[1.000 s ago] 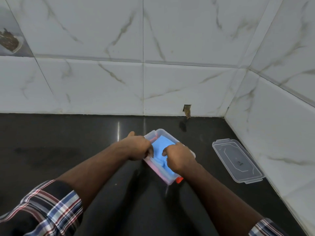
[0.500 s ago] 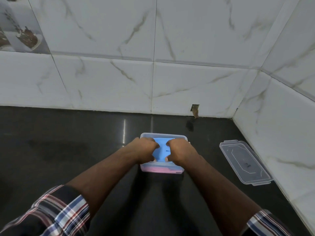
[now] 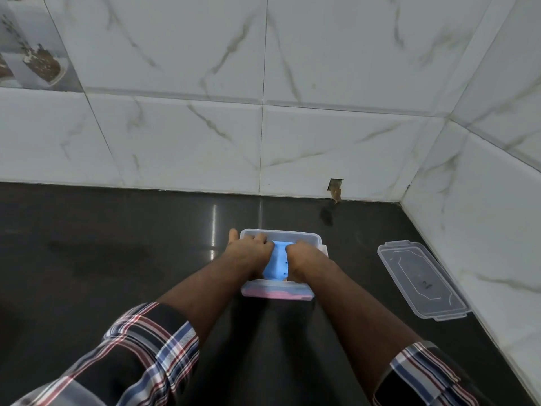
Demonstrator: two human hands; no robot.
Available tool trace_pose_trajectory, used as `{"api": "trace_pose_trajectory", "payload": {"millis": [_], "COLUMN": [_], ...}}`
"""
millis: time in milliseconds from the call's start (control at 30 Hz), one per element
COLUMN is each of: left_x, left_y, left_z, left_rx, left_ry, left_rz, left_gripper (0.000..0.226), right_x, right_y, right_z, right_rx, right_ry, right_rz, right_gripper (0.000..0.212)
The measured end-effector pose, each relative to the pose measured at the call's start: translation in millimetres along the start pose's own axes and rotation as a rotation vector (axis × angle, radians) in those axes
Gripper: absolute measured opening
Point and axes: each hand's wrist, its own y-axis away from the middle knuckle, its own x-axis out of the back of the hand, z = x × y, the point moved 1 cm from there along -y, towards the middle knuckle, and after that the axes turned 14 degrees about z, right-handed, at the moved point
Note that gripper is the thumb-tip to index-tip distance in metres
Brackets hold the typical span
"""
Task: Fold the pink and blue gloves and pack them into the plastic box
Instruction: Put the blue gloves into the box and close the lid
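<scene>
Both hands rest inside the open plastic box (image 3: 279, 234), palms down on the folded blue glove (image 3: 276, 263). The left hand (image 3: 248, 254) covers the left part of the box; its fingers are laid flat and close together toward the far rim, and the thumb sticks out past the box's left wall. The right hand (image 3: 304, 257) covers the right part, with its fingers curled downward onto the glove. Neither hand pinches or grips anything; each lies pressed flat on the glove's surface. A strip of blue glove shows between the two hands, running from the far side of the box to the near side.

Under the blue glove, the pink glove (image 3: 276, 293) shows through the near wall of the clear box as a low pink band along the bottom.

The box stands on the dark, glossy countertop (image 3: 117, 259), near the corner where two white marble-pattern tiled walls (image 3: 336, 136) meet. Its long sides run left to right.

The clear lid (image 3: 421, 279) lies flat on the countertop to the right of the box, apart from it and close to the right-hand wall.

Both forearms are bare, with plaid sleeves (image 3: 140, 347) rolled up toward the elbows.
</scene>
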Motion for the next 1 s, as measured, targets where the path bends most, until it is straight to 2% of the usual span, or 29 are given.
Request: {"api": "trace_pose_trajectory", "payload": {"millis": [67,133,300,367,533,633,733,800,933,1000], "left_x": [-2,-2,9,17,22,25,30,30,27,26], "left_y": [1,0,-4,-5,-8,-14,-24,-32,-44,-47], "left_z": [1,1,-4,-5,29,64,99,123,169,189], "left_rx": [0.0,0.003,0.026,0.048,0.026,-0.025,-0.058,-0.073,-0.124,-0.138], "left_ry": [-0.007,0.001,0.06,0.097,0.174,0.233,0.237,0.236,0.243,0.289], "left_rz": [0.029,0.021,-0.042,-0.033,0.34,0.437,0.433,0.415,0.392,0.358], "left_gripper": [0.063,0.066,0.069,0.066,0.042,0.049,0.063,0.062,0.059,0.057], "right_x": [2,-4,2,5,3,-2,-20,-30,-44,-57], "right_y": [2,-1,6,9,18,28,35,42,62,72], "right_z": [1,3,6,7,28,53,83,102,135,153], "right_rx": [-0.054,-0.027,-0.042,-0.059,-0.168,-0.189,-0.216,-0.259,-0.297,-0.376], "right_ry": [-0.055,-0.055,-0.185,-0.201,-0.339,-0.374,-0.312,-0.315,-0.261,-0.28], "right_rz": [0.005,0.053,0.068,0.14,0.417,0.492,0.494,0.471,0.419,0.402], "right_gripper": [0.049,0.051,0.039,0.033,0.018,0.012,0.022,0.026,0.022,0.019]}}
